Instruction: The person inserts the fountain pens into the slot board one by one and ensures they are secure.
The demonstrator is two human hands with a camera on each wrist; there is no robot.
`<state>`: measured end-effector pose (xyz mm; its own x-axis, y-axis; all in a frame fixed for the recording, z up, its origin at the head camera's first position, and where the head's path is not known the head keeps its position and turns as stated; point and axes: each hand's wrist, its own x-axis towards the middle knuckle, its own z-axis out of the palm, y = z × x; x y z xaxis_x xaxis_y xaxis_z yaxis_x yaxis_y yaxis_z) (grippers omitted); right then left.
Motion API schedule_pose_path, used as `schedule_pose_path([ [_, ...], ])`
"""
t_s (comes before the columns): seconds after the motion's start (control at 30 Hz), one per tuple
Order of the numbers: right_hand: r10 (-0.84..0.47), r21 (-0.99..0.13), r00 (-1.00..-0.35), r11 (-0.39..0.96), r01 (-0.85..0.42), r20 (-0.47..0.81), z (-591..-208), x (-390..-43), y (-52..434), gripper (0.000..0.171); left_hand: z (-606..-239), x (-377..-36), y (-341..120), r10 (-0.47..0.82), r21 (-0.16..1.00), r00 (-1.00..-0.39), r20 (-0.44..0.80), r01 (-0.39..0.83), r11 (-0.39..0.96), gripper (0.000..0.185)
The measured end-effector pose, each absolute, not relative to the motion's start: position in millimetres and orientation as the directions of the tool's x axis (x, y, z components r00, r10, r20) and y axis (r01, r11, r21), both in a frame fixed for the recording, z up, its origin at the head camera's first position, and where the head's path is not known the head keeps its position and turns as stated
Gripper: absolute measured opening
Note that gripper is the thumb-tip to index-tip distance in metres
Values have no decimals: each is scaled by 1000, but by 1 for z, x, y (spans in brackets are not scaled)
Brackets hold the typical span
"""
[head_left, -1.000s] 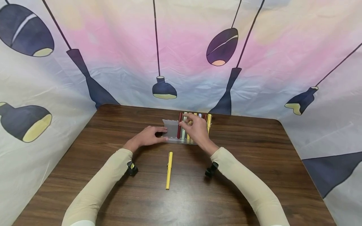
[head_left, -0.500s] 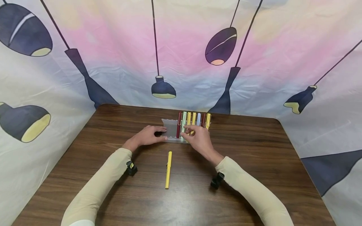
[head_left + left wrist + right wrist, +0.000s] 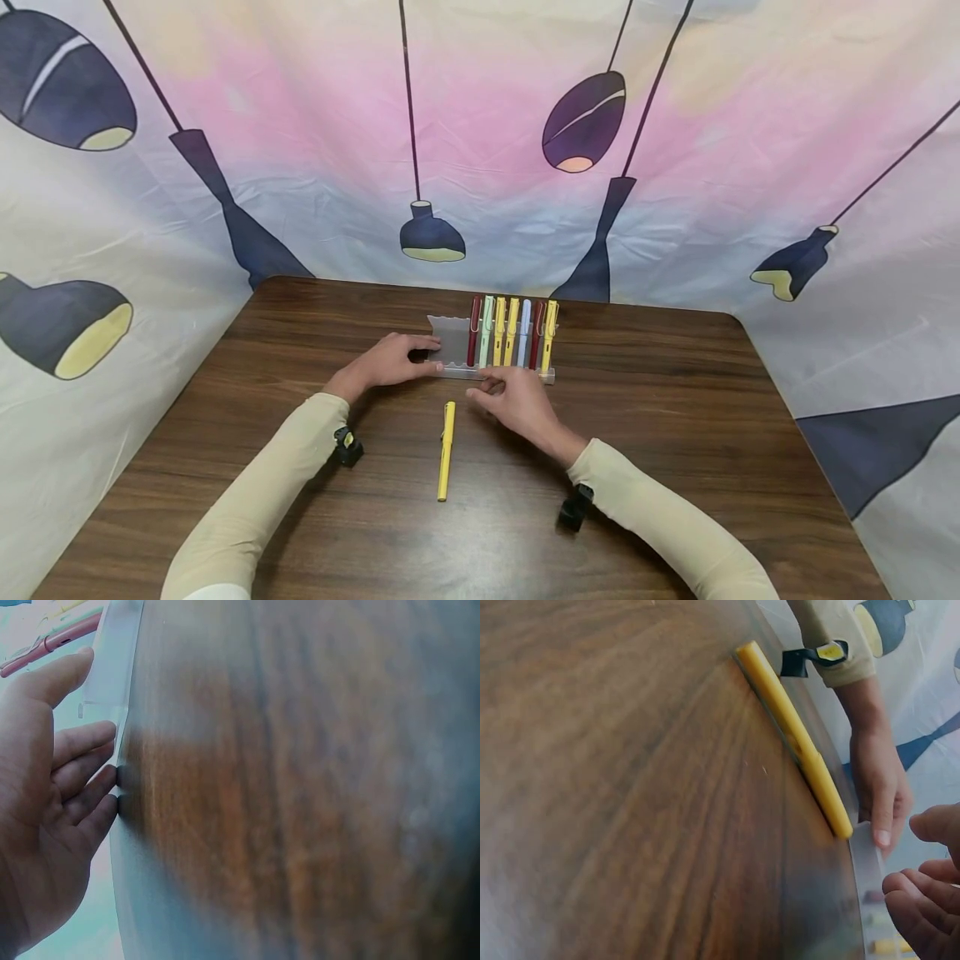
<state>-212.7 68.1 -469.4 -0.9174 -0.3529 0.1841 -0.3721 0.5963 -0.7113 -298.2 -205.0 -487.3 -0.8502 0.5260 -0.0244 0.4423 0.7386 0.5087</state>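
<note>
A clear plastic pen tray (image 3: 452,340) lies near the table's far edge. Side by side in its right part are several clip pens: a dark red pen (image 3: 474,333), a mint green pen (image 3: 487,333), yellow ones, a light blue pen (image 3: 524,333) and another dark red one. My left hand (image 3: 390,360) rests at the tray's left end, thumb and fingers extended against it. Just in front of the tray hovers my right hand (image 3: 521,404), fingers loosely bent and holding nothing. A loose yellow pen (image 3: 446,452) lies on the table nearer to me.
The brown wooden table (image 3: 360,517) has a patterned cloth (image 3: 510,225) hanging behind its far edge. Small black wrist cameras (image 3: 574,507) sit on both sleeves. The tray's left part shows bare plastic.
My right hand has drawn back from over the pens toward the tray's front edge, uncovering the row of pens. The left hand and the loose yellow pen have stayed put.
</note>
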Motion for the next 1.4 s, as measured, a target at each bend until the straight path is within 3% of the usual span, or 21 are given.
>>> schedule_pose_path([
  [0.67,-420,-650,-899,650,-394,125,-482,-200,40,37,-484,-296,-204,533,500,-846,-24,452,739,64],
  [1.4,-413,-634,-908,685,-359,68,-490,-202,24,51,-483,-296,-204,543,508,-839,-21,459,729,63],
])
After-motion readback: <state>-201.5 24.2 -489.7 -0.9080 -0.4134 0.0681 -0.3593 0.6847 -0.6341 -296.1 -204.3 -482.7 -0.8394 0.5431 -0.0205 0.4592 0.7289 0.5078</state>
